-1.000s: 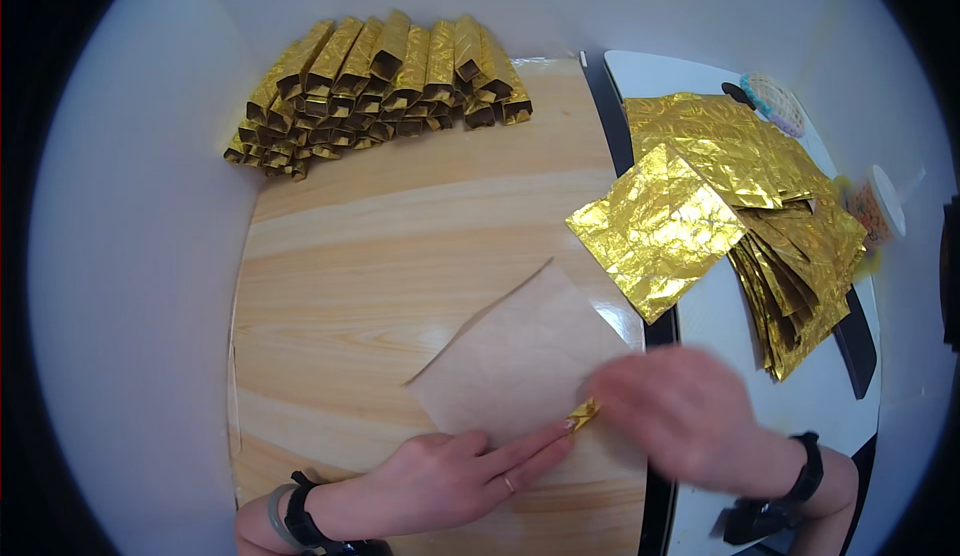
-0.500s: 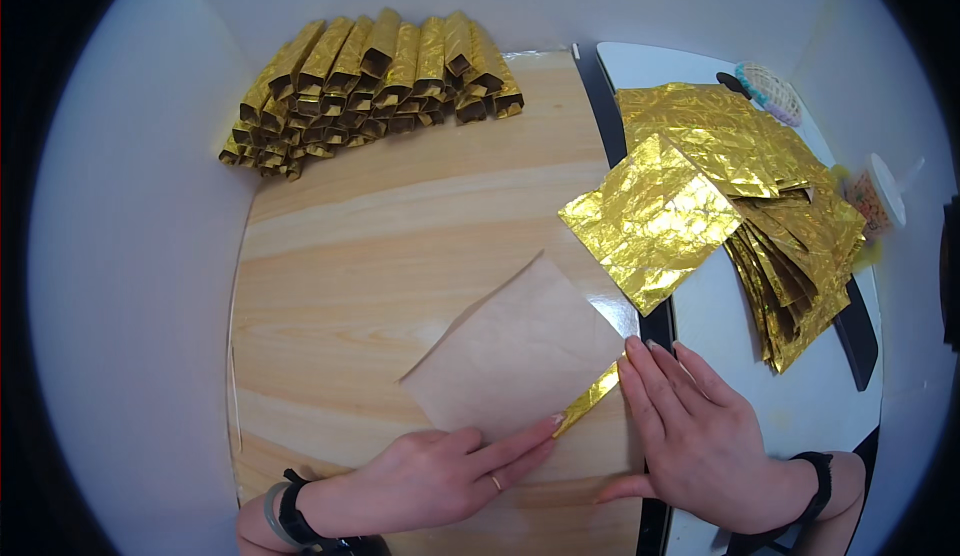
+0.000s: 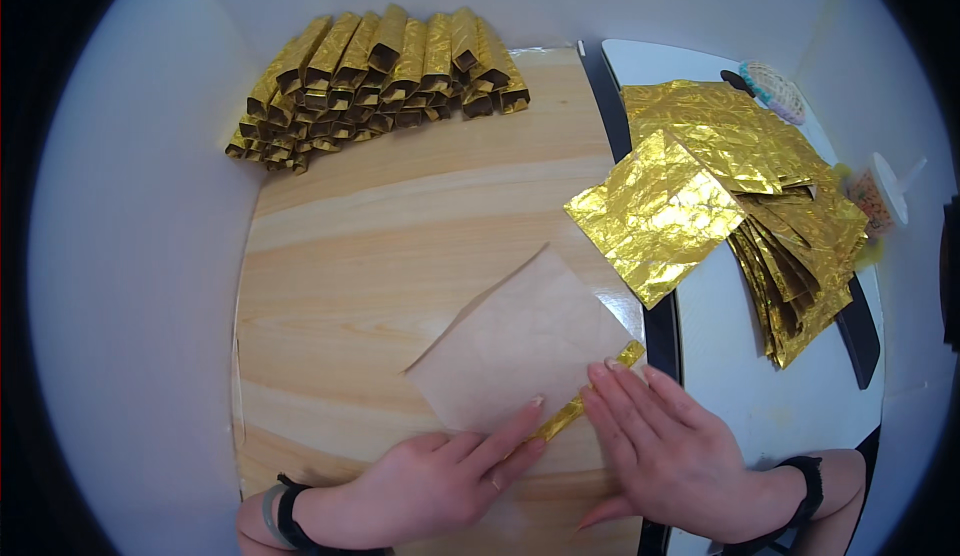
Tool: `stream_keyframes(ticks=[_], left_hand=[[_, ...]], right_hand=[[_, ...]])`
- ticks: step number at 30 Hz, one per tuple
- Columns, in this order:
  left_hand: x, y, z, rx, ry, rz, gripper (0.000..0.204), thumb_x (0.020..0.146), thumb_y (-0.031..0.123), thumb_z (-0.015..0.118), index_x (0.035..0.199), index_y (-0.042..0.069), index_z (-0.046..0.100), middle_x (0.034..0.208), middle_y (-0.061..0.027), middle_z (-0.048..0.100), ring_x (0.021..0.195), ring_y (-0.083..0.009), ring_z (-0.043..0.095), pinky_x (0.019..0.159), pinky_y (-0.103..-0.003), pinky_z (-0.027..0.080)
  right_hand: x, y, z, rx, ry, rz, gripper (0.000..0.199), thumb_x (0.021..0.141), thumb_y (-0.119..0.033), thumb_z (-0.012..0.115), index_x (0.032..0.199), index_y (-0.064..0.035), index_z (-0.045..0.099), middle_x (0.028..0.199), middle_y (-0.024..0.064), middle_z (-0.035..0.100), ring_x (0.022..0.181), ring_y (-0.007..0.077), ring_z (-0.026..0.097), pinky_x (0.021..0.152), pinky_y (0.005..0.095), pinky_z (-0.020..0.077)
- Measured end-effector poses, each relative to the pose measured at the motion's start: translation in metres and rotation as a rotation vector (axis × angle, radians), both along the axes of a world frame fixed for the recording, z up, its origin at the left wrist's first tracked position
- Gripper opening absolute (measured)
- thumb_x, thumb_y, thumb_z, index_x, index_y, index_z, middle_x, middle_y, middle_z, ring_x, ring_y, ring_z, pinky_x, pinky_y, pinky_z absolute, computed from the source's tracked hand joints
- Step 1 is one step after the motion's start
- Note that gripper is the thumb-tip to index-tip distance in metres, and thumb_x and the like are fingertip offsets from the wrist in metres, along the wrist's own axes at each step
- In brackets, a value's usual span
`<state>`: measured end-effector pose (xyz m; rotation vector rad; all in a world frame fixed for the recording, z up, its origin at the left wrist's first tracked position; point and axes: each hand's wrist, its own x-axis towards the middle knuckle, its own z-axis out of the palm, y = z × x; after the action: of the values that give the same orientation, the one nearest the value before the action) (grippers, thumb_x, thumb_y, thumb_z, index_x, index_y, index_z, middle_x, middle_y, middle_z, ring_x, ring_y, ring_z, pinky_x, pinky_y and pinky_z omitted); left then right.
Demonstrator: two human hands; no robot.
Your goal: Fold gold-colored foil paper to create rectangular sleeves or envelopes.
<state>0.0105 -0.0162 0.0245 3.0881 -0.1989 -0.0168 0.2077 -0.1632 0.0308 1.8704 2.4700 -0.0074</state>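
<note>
A sheet of gold foil paper (image 3: 520, 341) lies on the wooden board with its plain pinkish-beige back upward. Along its near right edge runs a narrow folded strip (image 3: 562, 418), gold side showing. My left hand (image 3: 455, 481) rests at the lower end of that strip, fingers stretched out and pressing on it. My right hand (image 3: 665, 451) lies flat over the strip's upper part, fingertips on the fold, thumb spread away. The far left edge of the sheet curls up slightly. Part of the strip is hidden under my fingers.
Several gold foil tubes (image 3: 400, 71) are stacked at the far left of the wooden board (image 3: 330, 286). Gold foil sheets (image 3: 700, 126) lie fanned on the white table (image 3: 730, 386) at right, one overlapping the board. Beyond them are a woven item (image 3: 772, 91) and a cup (image 3: 878, 196).
My right hand has slid down and left along the fold, uncovering its upper end. The left fingers have shifted slightly left and up.
</note>
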Motion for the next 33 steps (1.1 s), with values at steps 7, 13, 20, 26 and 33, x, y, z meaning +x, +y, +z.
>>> stream_keyframes(ticks=[7, 13, 20, 26, 33], left_hand=[[-0.010, -0.024, 0.004, 0.304, -0.008, 0.121, 0.045, 0.076, 0.017, 0.062, 0.120, 0.009, 0.064, 0.127, -0.0154, 0.061, 0.053, -0.0056, 0.050, 0.049, -0.017, 0.042], [-0.018, -0.037, 0.011, 0.336, 0.037, 0.174, 0.044, 0.085, 0.018, 0.055, 0.124, -0.001, 0.059, 0.139, -0.0200, 0.050, 0.067, -0.0109, 0.051, 0.060, -0.020, 0.042], [-0.035, -0.039, 0.002, 0.432, 0.027, 0.191, 0.031, 0.076, 0.015, 0.060, 0.104, 0.005, 0.069, 0.121, -0.0112, 0.062, 0.069, -0.0098, 0.050, 0.051, -0.023, 0.039], [-0.029, -0.041, 0.018, 0.429, 0.065, 0.194, 0.043, 0.085, 0.017, 0.054, 0.123, -0.002, 0.059, 0.140, -0.0209, 0.049, 0.066, -0.0108, 0.050, 0.059, -0.020, 0.041], [-0.028, -0.046, 0.009, 0.327, -0.030, 0.185, 0.047, 0.081, 0.017, 0.055, 0.124, -0.003, 0.058, 0.143, -0.0217, 0.046, 0.066, -0.0117, 0.049, 0.058, -0.021, 0.040]], right_hand=[[0.001, 0.002, 0.000, -0.026, -0.028, -0.013, 0.099, 0.070, -0.071, 0.054, 0.126, 0.0107, 0.050, 0.133, 0.0284, 0.050, 0.127, 0.0341, 0.048, 0.112, 0.0415, 0.0311], [-0.003, -0.002, 0.002, -0.038, -0.086, -0.001, 0.100, 0.070, -0.072, 0.053, 0.127, 0.0090, 0.050, 0.132, 0.0304, 0.049, 0.127, 0.0358, 0.048, 0.112, 0.0422, 0.0298], [0.007, -0.003, 0.001, -0.006, -0.094, -0.098, 0.104, 0.069, -0.076, 0.050, 0.127, 0.0107, 0.049, 0.134, 0.0272, 0.049, 0.126, 0.0343, 0.049, 0.113, 0.0426, 0.0274], [0.013, -0.002, 0.008, -0.037, -0.170, -0.125, 0.106, 0.070, -0.077, 0.048, 0.127, 0.0129, 0.048, 0.135, 0.0261, 0.049, 0.130, 0.0345, 0.044, 0.113, 0.0460, 0.0249], [0.019, 0.004, -0.004, 0.087, -0.107, -0.135, 0.098, 0.075, -0.073, 0.046, 0.120, 0.0128, 0.056, 0.132, 0.0242, 0.053, 0.130, 0.0344, 0.044, 0.111, 0.0474, 0.0278]])
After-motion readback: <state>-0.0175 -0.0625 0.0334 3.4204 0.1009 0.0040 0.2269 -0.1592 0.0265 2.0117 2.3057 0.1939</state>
